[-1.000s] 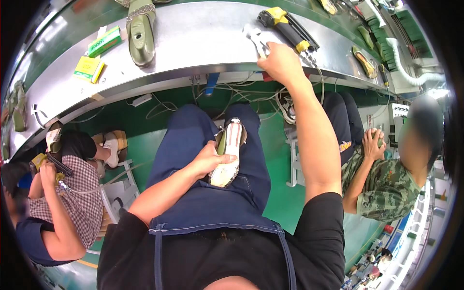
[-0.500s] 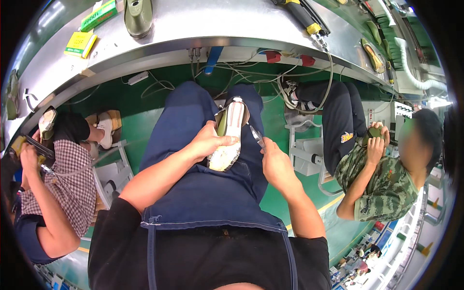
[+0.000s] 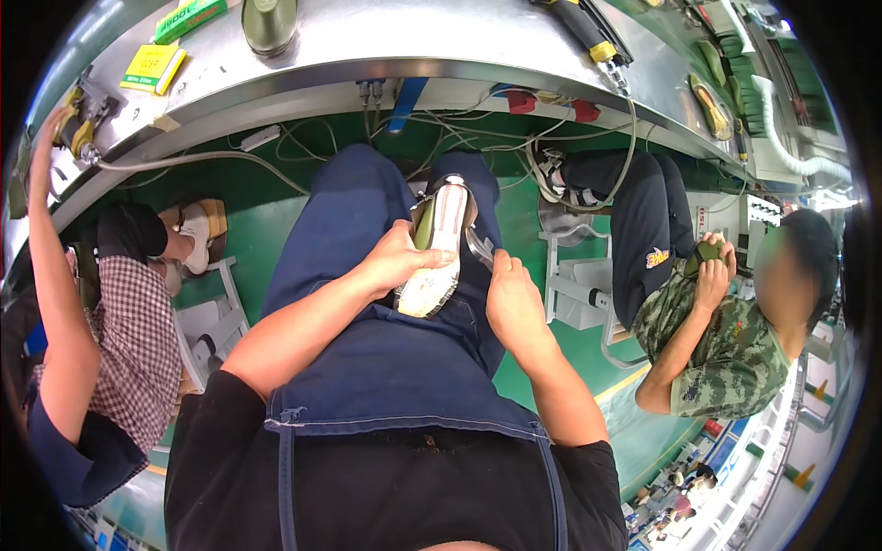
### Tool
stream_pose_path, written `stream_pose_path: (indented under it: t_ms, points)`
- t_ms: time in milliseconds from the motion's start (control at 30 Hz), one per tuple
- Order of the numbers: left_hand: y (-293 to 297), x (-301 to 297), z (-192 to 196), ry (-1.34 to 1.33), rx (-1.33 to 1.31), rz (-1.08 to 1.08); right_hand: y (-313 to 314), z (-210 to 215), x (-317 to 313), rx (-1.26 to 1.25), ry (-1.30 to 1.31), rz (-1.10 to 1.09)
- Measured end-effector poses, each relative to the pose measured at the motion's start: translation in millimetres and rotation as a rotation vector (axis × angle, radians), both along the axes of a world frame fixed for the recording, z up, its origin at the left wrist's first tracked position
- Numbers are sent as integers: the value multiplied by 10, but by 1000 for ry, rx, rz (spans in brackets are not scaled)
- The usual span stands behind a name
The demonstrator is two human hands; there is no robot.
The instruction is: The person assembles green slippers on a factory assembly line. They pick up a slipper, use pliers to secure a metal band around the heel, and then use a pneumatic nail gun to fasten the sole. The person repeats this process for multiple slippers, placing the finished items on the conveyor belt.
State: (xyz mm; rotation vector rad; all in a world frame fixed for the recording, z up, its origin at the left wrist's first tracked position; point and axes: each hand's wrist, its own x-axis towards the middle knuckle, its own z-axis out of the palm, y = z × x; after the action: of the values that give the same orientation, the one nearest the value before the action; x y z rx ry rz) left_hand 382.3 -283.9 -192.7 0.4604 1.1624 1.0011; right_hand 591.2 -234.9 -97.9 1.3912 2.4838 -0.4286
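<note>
A shoe upper on a last [image 3: 447, 216] rests sole side up across my lap, its pale insole bordered by a rough, gathered edge and a strip of olive showing at the side. My left hand [image 3: 404, 259] is closed round its middle, thumb pressed on the sole. Close to the shoe's right edge, my right hand [image 3: 516, 298] grips a slim metal tool [image 3: 480, 246]. The tool's tip lies against or just beside that edge; its exact kind is unclear.
Ahead runs a metal workbench [image 3: 340, 46] bearing an olive shoe last [image 3: 269, 26], a yellow box [image 3: 153, 69], a green box [image 3: 188, 18] and a yellow-black power tool [image 3: 581, 28]. Cables [image 3: 473, 129] hang below. Co-workers sit left and right; the right one [image 3: 735, 349] handles an olive piece.
My right hand has moved slightly left and turned, bringing the tool up to the shoe's edge. The left co-worker's arm has reached up to the bench with a power tool.
</note>
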Motion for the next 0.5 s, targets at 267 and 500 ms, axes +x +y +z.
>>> stream_pose_path:
  t_ms: [267, 500]
  points:
    - [27, -51, 100, 15, -38, -84, -11, 13, -58, 13, -29, -33]
    - [23, -30, 38, 33, -32, -61, -15, -44, -27, 29, -32, -29]
